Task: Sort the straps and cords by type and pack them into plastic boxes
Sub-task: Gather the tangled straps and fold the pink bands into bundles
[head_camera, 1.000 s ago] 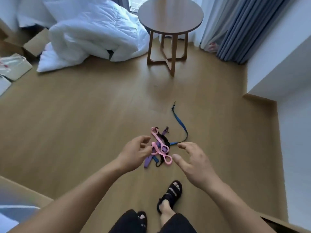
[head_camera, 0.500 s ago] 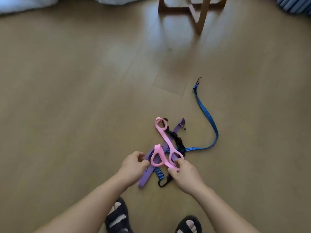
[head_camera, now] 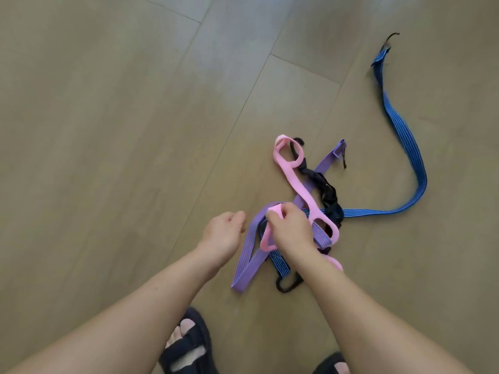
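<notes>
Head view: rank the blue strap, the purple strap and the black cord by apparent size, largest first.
1. Blue strap
2. Purple strap, partly covered
3. Black cord, bunched and partly hidden, so unsure

Home-like indoor room: wood-plank floor point(head_camera: 108, 130), feet in sandals point(head_camera: 189, 346).
</notes>
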A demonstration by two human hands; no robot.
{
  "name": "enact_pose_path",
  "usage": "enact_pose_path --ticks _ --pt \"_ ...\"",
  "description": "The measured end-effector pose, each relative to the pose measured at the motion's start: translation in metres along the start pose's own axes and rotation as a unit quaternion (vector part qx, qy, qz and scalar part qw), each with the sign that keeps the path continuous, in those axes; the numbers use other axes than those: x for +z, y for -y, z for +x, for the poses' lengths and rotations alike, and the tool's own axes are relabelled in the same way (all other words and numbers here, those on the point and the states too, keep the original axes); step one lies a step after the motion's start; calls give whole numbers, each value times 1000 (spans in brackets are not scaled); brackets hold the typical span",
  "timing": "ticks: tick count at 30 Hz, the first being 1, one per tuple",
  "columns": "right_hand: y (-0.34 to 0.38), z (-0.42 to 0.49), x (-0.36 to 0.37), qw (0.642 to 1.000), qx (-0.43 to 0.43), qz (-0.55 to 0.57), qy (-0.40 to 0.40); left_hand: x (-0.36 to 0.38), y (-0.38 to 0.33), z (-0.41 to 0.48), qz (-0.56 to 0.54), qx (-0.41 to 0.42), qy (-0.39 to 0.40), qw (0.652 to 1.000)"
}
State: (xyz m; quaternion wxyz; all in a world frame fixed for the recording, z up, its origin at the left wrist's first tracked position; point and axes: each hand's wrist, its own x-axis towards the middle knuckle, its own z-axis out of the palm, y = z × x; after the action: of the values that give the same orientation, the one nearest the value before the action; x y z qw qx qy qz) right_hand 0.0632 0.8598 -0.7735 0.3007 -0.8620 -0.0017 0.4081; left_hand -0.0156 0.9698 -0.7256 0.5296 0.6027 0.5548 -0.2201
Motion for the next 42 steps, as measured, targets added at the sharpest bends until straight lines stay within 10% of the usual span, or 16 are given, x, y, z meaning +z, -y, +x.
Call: enact_pose_path --ticks 6,10,14,19,25,30,36,42 --pt "-7 -91 -36 966 -220 60 121 2 -31 -24 -200 -102 150 963" --pt "-5 -74 -59 978 -178 79 73 4 -49 -20 -294 -65 146 942" --pt "18 -57 -50 968 -196 95 120 12 -38 -8 -100 -97 101 985" --pt "7 -70 -42 939 -322 60 102 0 -16 -3 -72 -208 330 918" --pt "-1 -77 -57 913 -393 -3 105 -10 -13 -15 -104 -168 347 917" --pt "-4 -40 -67 955 -292 26 40 -8 -34 -14 -285 -100 204 931" --pt "-22 45 -49 969 -41 -244 -18 -6 -30 -1 -270 -62 112 954" --pt "-22 39 -36 992 22 -125 2 -10 -26 -15 -219 -37 122 967"
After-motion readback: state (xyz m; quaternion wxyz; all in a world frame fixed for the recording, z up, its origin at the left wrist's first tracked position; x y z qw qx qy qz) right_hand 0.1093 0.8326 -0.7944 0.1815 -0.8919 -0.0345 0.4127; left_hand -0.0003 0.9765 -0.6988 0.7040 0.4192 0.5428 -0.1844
